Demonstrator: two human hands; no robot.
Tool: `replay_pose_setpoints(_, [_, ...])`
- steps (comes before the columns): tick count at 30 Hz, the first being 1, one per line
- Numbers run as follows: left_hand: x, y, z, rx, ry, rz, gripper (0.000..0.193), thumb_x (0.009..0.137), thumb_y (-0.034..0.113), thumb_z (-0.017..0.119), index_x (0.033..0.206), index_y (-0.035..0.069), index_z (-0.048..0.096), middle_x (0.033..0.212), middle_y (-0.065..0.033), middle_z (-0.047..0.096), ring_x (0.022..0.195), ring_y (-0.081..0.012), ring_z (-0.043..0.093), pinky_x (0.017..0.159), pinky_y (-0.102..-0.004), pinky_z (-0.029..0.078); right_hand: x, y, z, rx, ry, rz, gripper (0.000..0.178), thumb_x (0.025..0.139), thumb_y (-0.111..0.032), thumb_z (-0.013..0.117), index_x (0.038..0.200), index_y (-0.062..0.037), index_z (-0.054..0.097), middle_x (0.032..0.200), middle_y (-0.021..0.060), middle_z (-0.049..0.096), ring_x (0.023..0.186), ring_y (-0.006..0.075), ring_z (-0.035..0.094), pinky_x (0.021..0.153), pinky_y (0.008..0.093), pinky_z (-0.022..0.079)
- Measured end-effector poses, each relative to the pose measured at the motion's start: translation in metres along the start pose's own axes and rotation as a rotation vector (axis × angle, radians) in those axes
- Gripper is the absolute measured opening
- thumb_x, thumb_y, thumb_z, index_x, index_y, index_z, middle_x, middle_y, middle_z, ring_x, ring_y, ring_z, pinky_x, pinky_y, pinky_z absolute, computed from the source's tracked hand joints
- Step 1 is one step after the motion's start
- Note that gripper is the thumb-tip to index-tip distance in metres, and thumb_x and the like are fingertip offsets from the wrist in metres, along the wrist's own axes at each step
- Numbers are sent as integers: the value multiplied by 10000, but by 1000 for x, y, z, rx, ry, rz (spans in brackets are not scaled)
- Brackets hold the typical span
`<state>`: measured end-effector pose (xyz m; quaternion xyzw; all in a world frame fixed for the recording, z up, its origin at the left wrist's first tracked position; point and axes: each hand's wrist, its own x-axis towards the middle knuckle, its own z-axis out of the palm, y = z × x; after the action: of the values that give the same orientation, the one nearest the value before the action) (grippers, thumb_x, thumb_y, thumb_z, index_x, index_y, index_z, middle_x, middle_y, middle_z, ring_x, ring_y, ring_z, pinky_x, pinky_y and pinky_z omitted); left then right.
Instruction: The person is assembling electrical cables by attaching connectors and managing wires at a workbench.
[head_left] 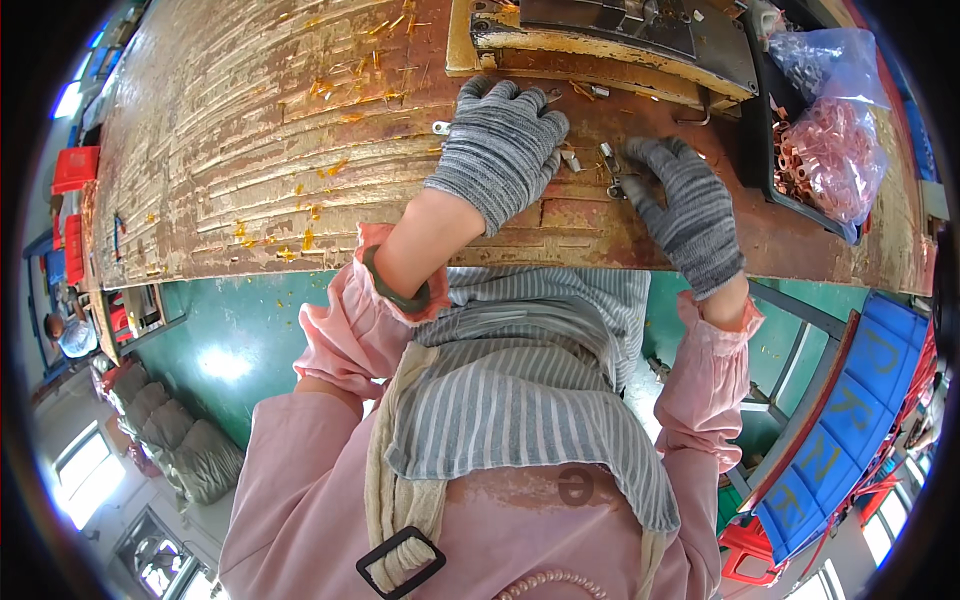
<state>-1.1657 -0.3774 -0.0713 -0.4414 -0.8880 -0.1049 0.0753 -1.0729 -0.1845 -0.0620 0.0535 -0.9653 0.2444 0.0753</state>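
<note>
My left hand [505, 150], in a grey striped knit glove, lies palm down on the worn wooden table [250, 130], its fingers stretched out. A small silvery metal tab [441, 128] with a hole peeks out at its left side; what is under the palm is hidden. My right hand [690, 205], gloved alike, is farther right, thumb and fingers apart. Near its thumb and fingertips lie small metal pieces [612, 172], which it may be touching. Another small metal piece [571, 160] rests between the two hands.
A heavy metal fixture [610, 45] on a board stands at the far side. Right of it, a black tray [757, 120] holds a clear bag [835, 160] with copper-coloured parts. Orange slivers litter the table. Blue panels [845, 420] stand at the lower right.
</note>
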Motion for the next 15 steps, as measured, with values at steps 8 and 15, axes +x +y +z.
replay_pose_setpoints(8, [0, -42, -20, 110, 401, -156, 181, 753, 210, 624, 896, 100, 617, 896, -80, 601, 831, -288, 557, 750, -382, 454, 27, 5, 13, -19, -75, 28, 188, 791, -181, 613, 950, -83, 591, 877, 97, 580, 788, 264, 584, 692, 345, 475])
replay_pose_setpoints(15, [-9, 1, -16, -146, 235, 66, 194, 736, 239, 634, 892, 125, 645, 950, -63, 587, 913, -262, 533, 794, -366, 438, 8, 12, -3, 154, 11, 159, 177, 792, -156, 624, 931, -52, 590, 830, 100, 585, 753, 237, 588, 652, 315, 479])
